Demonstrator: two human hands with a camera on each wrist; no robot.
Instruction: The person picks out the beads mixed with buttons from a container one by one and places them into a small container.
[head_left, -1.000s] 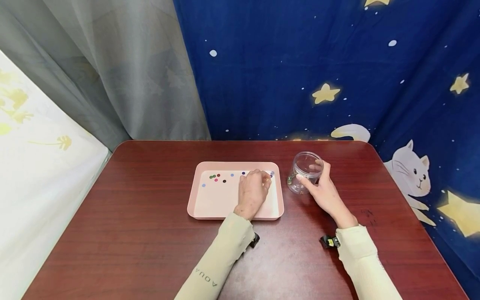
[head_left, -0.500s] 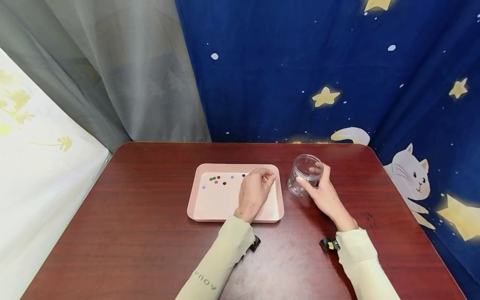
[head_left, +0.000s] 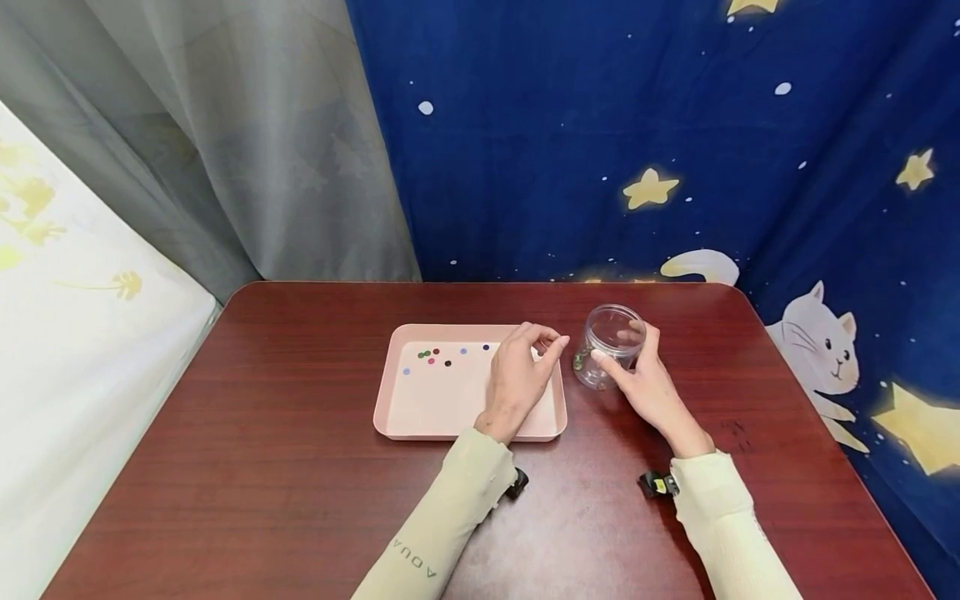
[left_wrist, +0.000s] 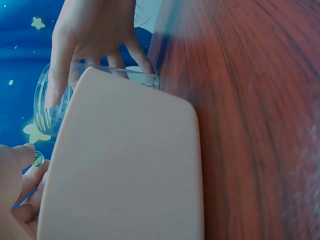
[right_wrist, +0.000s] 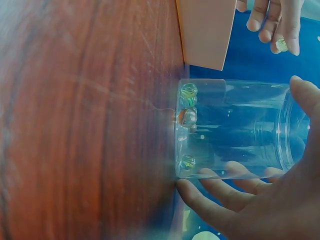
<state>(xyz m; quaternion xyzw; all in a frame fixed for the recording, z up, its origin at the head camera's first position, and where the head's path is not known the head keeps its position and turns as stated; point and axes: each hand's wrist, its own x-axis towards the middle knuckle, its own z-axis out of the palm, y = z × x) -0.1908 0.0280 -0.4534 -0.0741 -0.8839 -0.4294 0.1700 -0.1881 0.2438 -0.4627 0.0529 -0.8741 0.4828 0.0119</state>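
Note:
A pink tray [head_left: 420, 408] lies mid-table with several small coloured marbles [head_left: 435, 357] in its far left part. My left hand [head_left: 551, 342] hovers over the tray's far right corner and pinches a clear glass marble [left_wrist: 37, 159] between thumb and finger, just left of the jar. The clear plastic jar [head_left: 600, 372] stands upright right of the tray, with my right hand [head_left: 626, 354] gripping its side. A few marbles [right_wrist: 188, 117] lie at the jar's bottom. In the right wrist view the left hand [right_wrist: 275, 25] with its marble [right_wrist: 281, 45] is near the jar's mouth.
The dark red wooden table [head_left: 285, 500] has a rounded far right corner. A blue star-and-cat curtain [head_left: 675, 150] and a grey curtain [head_left: 225, 150] hang close behind it. A white sheet [head_left: 75, 333] borders the left side.
My left hand has risen off the tray's far right part and moved right toward the jar, a marble pinched in its fingertips. The right hand and jar have stayed put.

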